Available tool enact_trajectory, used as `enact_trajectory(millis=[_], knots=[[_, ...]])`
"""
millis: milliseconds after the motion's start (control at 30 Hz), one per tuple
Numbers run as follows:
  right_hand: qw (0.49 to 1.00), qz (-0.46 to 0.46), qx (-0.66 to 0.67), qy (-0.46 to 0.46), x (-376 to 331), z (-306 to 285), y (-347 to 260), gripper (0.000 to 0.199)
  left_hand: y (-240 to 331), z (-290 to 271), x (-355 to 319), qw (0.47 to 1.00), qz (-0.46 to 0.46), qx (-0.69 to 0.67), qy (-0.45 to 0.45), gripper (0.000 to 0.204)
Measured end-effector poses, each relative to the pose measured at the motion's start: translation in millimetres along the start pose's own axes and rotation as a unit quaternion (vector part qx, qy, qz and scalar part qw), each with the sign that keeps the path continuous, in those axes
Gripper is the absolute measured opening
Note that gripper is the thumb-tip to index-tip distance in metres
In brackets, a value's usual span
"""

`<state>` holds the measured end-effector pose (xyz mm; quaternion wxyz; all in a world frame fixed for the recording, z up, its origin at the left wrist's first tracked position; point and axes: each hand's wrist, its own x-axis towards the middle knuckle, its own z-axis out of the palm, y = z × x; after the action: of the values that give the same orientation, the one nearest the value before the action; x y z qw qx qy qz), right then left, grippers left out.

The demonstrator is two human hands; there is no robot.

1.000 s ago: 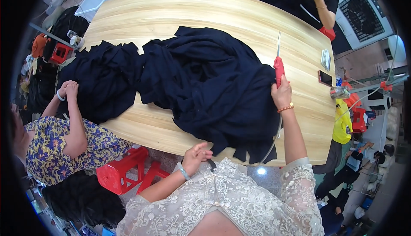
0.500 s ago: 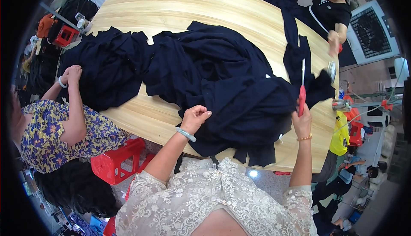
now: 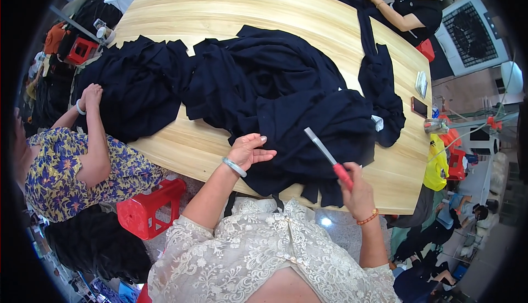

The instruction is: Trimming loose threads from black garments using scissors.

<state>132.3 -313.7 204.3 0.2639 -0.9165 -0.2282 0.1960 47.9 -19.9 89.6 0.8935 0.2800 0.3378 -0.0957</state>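
A large heap of dark navy cloth [image 3: 275, 77] lies crumpled across the middle of the table. My left hand [image 3: 252, 153] is at the heap's near edge, fingers apart and nothing seen in them. My right hand [image 3: 357, 193] grips the red handle of a cutting tool [image 3: 343, 175]. Its long metal blade points up and left over the cloth; whether it is one blade or closed scissors I cannot tell. A small whitish tag [image 3: 377, 122] shows at the heap's right side. Beside it, a narrower dark cloth piece [image 3: 382, 91] runs toward the far right.
The pale wooden table [image 3: 220, 0] curves around the cloth. On the left a person in a floral dress [image 3: 71, 165] rests clasped hands by another navy pile [image 3: 135, 86]. Another person [image 3: 415, 11] handles dark cloth at the far right. A phone [image 3: 419, 106] lies near the right edge. A red stool [image 3: 151, 209] stands below.
My right hand has swung left and nearer with the cutting tool. My left fingers have spread. The far-right person's hand has drawn back, and the cloth there has shifted, uncovering the phone.
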Motion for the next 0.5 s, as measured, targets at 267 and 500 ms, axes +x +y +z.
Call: enact_trajectory(millis=[267,500], knots=[[0.978,-0.130,-0.102,-0.126,-7,30,-17,0.017,-24,-5,6,0.993,0.085,-0.073,0.028,0.007],[0.973,-0.057,-0.109,-0.195,-5,36,-31,0.021,-23,-10,6,0.994,0.078,-0.072,0.028,0.007]])
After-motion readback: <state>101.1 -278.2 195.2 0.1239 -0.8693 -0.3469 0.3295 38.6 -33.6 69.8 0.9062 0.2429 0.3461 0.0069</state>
